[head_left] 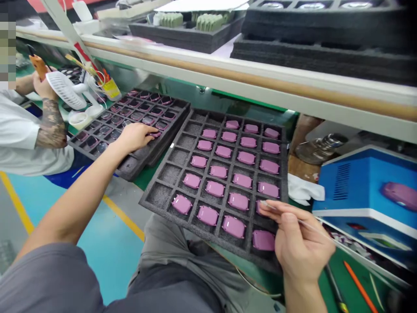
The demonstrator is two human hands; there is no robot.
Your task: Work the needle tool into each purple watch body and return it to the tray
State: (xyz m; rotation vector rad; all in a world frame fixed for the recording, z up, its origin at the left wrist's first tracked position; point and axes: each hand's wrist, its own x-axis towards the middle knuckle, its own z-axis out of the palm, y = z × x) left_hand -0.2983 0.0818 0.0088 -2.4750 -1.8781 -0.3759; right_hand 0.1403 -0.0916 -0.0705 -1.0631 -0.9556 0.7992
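Observation:
My left hand [137, 137] reaches over the left foam tray [130, 167], its fingertips closed on the edge of a purple watch case [155, 134] near the tray's right side. Several dark-faced, purple-edged cases fill other pockets there. In front of me a second black foam tray [159, 194] lies at a slant, holding rows of purple watch cases [214, 188], with bare pockets along its left column. My right hand [301, 243] is over this tray's right column, pinching a thin tool with a pale tip [263, 203] and a clear tube. Its fingers partly cover a case.
A shelf edge [208, 82] runs above the trays, carrying stacked black foam trays [319, 56]. At right stand a blue machine [339, 182], a white cloth [304, 189] and a glass jar [321, 148]. A white fan [67, 90] and a co-worker's tattooed arm [51, 124] are at left.

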